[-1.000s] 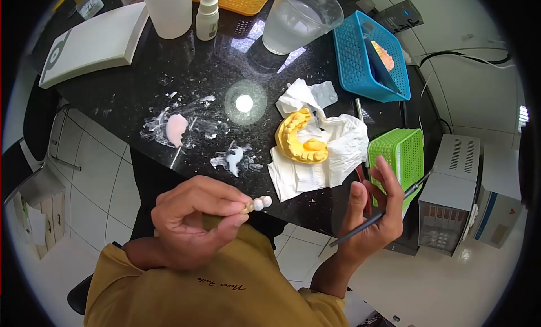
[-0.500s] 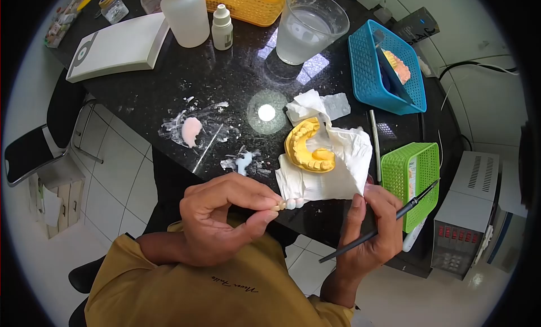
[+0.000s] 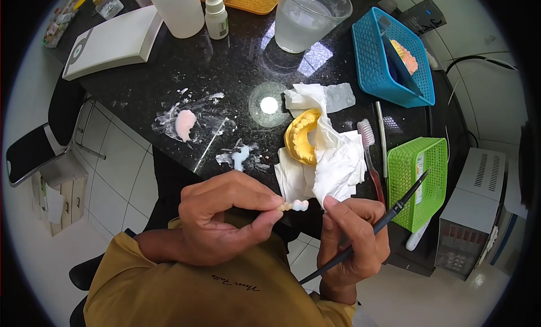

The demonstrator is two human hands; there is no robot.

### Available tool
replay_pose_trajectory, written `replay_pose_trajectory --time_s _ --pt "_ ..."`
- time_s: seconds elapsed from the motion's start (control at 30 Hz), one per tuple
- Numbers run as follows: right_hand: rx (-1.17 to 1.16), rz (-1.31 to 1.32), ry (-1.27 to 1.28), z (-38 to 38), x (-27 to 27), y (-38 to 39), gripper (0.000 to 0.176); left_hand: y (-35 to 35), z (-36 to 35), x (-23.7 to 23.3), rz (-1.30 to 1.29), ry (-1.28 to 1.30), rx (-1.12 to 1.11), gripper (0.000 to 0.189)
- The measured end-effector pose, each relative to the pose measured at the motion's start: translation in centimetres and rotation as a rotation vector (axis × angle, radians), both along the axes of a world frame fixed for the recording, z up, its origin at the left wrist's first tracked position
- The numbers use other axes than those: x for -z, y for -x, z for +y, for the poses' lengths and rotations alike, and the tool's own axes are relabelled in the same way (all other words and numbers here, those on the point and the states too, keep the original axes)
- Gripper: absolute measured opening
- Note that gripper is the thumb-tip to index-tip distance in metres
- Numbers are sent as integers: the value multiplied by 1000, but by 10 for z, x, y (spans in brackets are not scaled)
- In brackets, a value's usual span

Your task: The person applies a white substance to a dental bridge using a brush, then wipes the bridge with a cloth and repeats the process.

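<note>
My left hand (image 3: 225,214) is pinched tight on the little tooth bridge (image 3: 295,205), holding it just off the near edge of the desk (image 3: 236,62). My right hand (image 3: 352,242) is curled around the brush (image 3: 394,206), whose tip points off over the green basket (image 3: 434,158), and one fingertip touches the tissue (image 3: 338,163) under the yellow cast (image 3: 301,136). I reckon I'm at the dab-the-brush stage, so next the tip has to swing round onto the bridge gently, with my left hand dead steady.

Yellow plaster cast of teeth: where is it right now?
In the head view the yellow cast lies on the black counter, half wrapped in crumpled white tissue, left of the pink-bristled toothbrush, beyond the left hand pinching a small tooth bridge.
</note>
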State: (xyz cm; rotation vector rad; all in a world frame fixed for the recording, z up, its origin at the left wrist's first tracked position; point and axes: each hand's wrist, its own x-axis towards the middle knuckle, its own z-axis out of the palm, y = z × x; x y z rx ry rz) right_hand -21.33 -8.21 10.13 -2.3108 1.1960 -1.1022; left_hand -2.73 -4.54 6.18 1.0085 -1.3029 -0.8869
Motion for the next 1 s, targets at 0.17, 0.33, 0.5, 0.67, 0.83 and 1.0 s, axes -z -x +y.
replay_pose_trajectory --time_s 0.17,0.33,0.5,0.67,0.83,1.0 --pt "-14 11 17 -1 3 -1 43 2 -1 0 -45 0 -9 17" --pt "-48 56 18 0 6 0 44 4 -2 -2 -112 7 -27 19" --pt "-79 95 17 0 7 2 45 6 -2 -2 -114 8 -38 19" --pt "-88 99 22 1 10 1 45 7 -1 -3 -122 -3 -45 19" --pt "-67 26 26 1 12 -1 37 11 -3 -3 -54 -15 -129 18" --pt "225 -71 47 -1 8 8 18 1 -3 -10 131 -132 -23 14"
